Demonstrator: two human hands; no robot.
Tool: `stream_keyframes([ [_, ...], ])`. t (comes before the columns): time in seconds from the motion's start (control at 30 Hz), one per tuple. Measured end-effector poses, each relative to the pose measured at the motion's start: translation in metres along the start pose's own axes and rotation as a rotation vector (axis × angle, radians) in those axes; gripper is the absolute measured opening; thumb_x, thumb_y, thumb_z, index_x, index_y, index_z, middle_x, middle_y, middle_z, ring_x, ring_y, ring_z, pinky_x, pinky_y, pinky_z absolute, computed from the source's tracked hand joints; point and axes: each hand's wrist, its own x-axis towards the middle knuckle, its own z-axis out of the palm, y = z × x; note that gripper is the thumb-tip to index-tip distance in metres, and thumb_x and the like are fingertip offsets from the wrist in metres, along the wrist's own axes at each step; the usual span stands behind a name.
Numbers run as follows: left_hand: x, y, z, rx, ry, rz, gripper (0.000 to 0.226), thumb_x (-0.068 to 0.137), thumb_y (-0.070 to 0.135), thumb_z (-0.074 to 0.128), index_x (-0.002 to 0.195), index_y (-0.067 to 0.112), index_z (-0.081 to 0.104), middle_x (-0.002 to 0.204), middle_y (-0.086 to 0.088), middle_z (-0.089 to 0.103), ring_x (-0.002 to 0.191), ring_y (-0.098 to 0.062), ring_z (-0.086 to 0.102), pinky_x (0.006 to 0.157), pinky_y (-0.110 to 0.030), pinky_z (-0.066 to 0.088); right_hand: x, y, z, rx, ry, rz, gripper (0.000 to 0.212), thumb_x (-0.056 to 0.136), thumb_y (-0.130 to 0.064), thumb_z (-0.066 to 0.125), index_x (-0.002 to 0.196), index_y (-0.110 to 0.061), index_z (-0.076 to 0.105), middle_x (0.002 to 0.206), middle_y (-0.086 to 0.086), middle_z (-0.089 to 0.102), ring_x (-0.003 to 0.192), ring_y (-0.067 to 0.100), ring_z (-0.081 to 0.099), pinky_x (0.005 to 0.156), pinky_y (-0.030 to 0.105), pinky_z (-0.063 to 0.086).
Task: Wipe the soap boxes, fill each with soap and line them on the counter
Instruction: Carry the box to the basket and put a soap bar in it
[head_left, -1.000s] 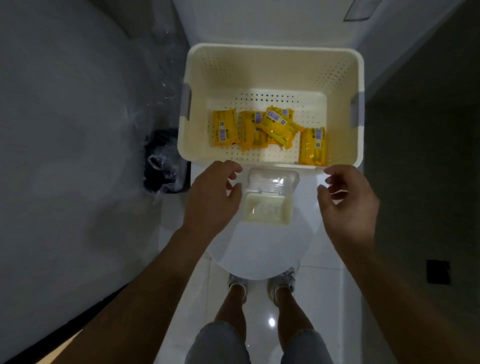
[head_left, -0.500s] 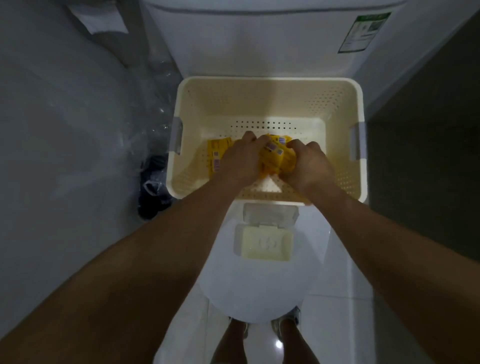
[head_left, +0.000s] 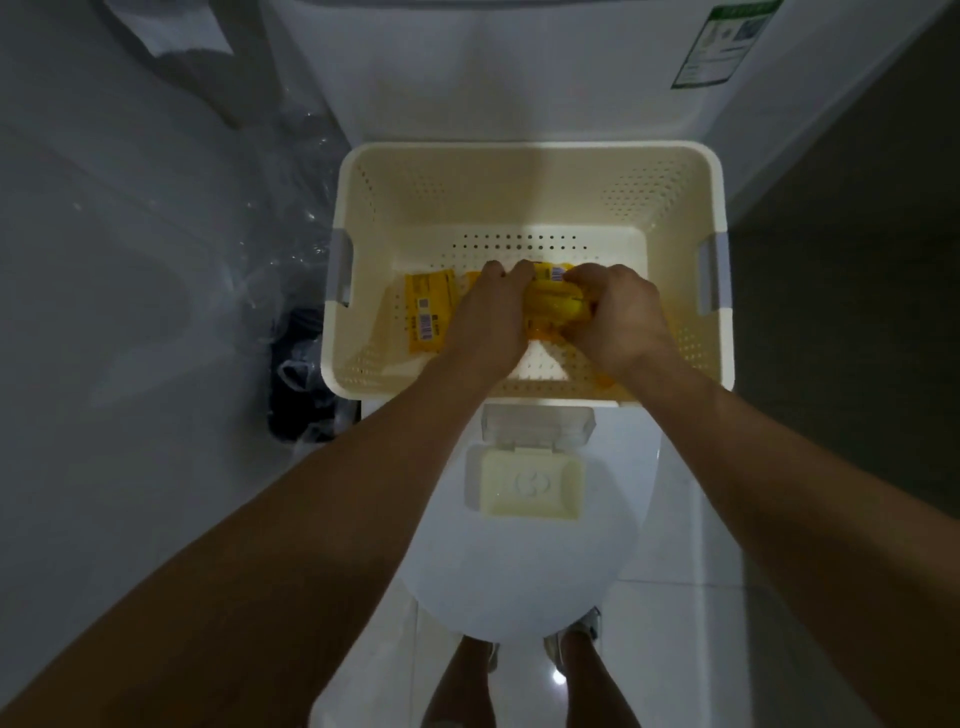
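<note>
Inside the cream perforated plastic basket, the left hand and the right hand both grip one yellow wrapped soap packet, fingers curled round it from either side. A second yellow soap packet with a barcode label lies flat on the basket floor, just beside the left hand. Nearer the person, a translucent white soap box with its hinged lid open holds a pale soap bar and rests on the white toilet lid, with a dark bin with a clear liner left of the basket.

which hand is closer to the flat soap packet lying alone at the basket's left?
Left. The left hand is just right of that soap packet; the right hand is farther right.
</note>
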Motion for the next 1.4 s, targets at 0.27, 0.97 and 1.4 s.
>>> stream_keyframes([
  [0.27, -0.049, 0.009, -0.062, -0.423, -0.016, -0.061, 0.023, 0.086, 0.026, 0.075, 0.104, 0.015, 0.068, 0.098, -0.006, 0.066, 0.088, -0.021, 0.061, 0.077, -0.033, 0.05, -0.038, -0.013, -0.051, 0.421, -0.111, 0.088, 0.007, 0.093, -0.028, 0.068, 0.09, -0.022, 0.066, 0.072, 0.0, 0.063, 0.061, 0.014, 0.056, 0.062, 0.027, 0.047],
  [0.97, -0.139, 0.04, -0.053, -1.504, -0.018, -0.503, 0.007, 0.092, 0.017, 0.065, 0.096, 0.02, 0.07, 0.09, 0.003, 0.075, 0.081, -0.01, 0.071, 0.073, -0.028, 0.055, -0.131, -0.02, -0.03, 1.279, -0.25, 0.526, 0.027, 0.098, -0.028, 0.06, 0.108, -0.003, 0.064, 0.078, 0.01, 0.064, 0.054, 0.01, 0.054, 0.05, 0.021, 0.051],
  [1.4, -0.185, 0.019, -0.004, -0.942, 0.082, -0.565, 0.008, 0.084, 0.028, 0.078, 0.088, 0.033, 0.073, 0.088, 0.003, 0.076, 0.088, -0.02, 0.071, 0.084, -0.044, 0.058, -0.152, 0.018, 0.012, 0.81, -0.227, 0.508, 0.029, 0.095, -0.032, 0.066, 0.095, -0.003, 0.072, 0.085, 0.013, 0.066, 0.067, 0.015, 0.056, 0.062, 0.026, 0.049],
])
